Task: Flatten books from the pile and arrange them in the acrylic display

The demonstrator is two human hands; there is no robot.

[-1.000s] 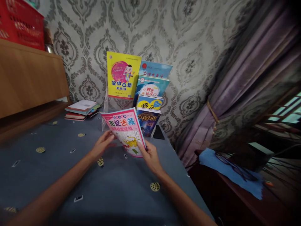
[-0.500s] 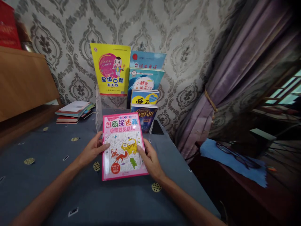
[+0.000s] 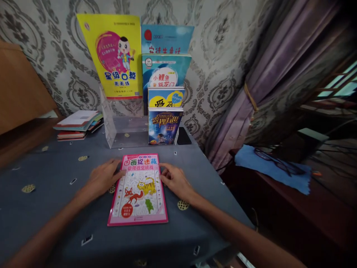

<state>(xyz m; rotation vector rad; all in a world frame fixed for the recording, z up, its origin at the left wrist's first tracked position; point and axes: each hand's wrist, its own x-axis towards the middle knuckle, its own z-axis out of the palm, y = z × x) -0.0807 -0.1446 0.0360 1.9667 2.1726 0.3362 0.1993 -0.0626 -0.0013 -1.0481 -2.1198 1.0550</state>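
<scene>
A pink picture-puzzle book (image 3: 139,191) with a fox and a striped cat on its cover lies face up, apparently flat on the table. At its upper left edge is my left hand (image 3: 103,176), thumb over the margin and fingers bent along the side. My right hand (image 3: 177,180) holds the opposite edge with curled fingers. Behind the book stands a clear acrylic book rack (image 3: 126,138). Its right side carries a dark blue book (image 3: 165,128), a yellow-and-blue book (image 3: 166,98), a teal book (image 3: 166,70) and a light blue book (image 3: 167,39). A yellow workbook (image 3: 111,56) stands upper left.
A stack of books (image 3: 78,124) sits at the table's back left. Right of the rack lies a dark phone-like slab (image 3: 184,136). The blue-grey tablecloth (image 3: 134,243) ends at the right, where glasses (image 3: 279,162) rest on a blue cloth (image 3: 248,160). A purple curtain (image 3: 237,123) hangs behind.
The pink book has come down from a raised, tilted position to the table, both hands moving with it. The camera view has shifted, and the rack's lower part now shows.
</scene>
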